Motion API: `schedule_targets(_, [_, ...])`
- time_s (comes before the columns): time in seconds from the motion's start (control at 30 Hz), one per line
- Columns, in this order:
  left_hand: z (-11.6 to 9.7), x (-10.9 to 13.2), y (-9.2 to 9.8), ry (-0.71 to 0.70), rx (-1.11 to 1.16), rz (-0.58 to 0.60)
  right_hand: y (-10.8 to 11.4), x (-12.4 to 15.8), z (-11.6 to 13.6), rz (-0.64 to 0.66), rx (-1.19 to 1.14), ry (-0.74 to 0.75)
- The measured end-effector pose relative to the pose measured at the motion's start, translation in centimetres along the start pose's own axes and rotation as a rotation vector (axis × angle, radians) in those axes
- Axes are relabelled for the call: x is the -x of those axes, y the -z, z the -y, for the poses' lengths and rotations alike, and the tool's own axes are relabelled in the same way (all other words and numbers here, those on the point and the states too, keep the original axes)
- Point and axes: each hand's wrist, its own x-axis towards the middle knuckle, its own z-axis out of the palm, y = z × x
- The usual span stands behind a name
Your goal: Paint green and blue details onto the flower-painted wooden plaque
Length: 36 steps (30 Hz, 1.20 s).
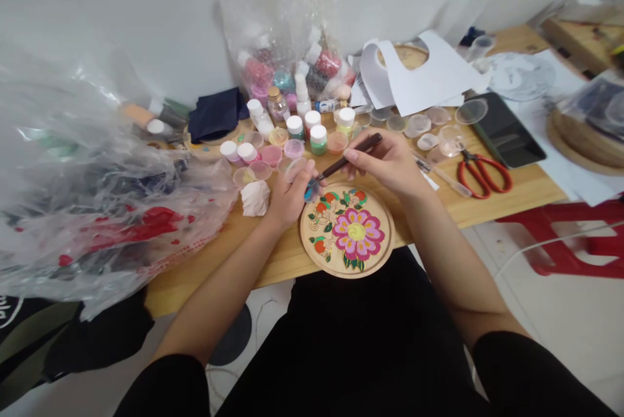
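Observation:
My left hand (291,194) is closed on a small clear cup (312,191) with something bright blue in it, tilted over the far left rim of a round wooden plaque. Pinched in my right hand (385,160) is a thin tool with a dark brown handle (348,157). Its narrow tip points down into the cup; whether it is a brush or a spatula I cannot tell. The wooden plaque (389,251) lies at the table's front edge and carries a pink flower (358,233), orange fruits and green leaves outlined in gold. Some shapes at its left are bare wood.
White-capped jars (318,139) and small cups of colour (272,156) stand behind my hands. A crumpled tissue (255,198) lies at left, beside a large plastic bag (160,222). Red-handled pliers (482,175) and a phone (509,130) lie at right. A red stool (550,235) stands below.

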Motion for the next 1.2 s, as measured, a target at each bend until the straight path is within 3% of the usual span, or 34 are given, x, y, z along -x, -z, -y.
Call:
schedule_targets(0.23, [-0.4,0.0,0.0,-0.019,0.012,0.035,0.0,-0.1,0.1,-0.015,0.010,-0.008])
schedule_targets(0.5, [0.5,-0.3,0.3,-0.066,-0.022,-0.035,0.2,0.0,-0.5,-0.028,0.026,0.034])
schedule_targets(1.2, [0.9,-0.4,0.6,-0.126,-0.064,-0.026,0.4,-0.1,-0.6,-0.063,0.021,0.088])
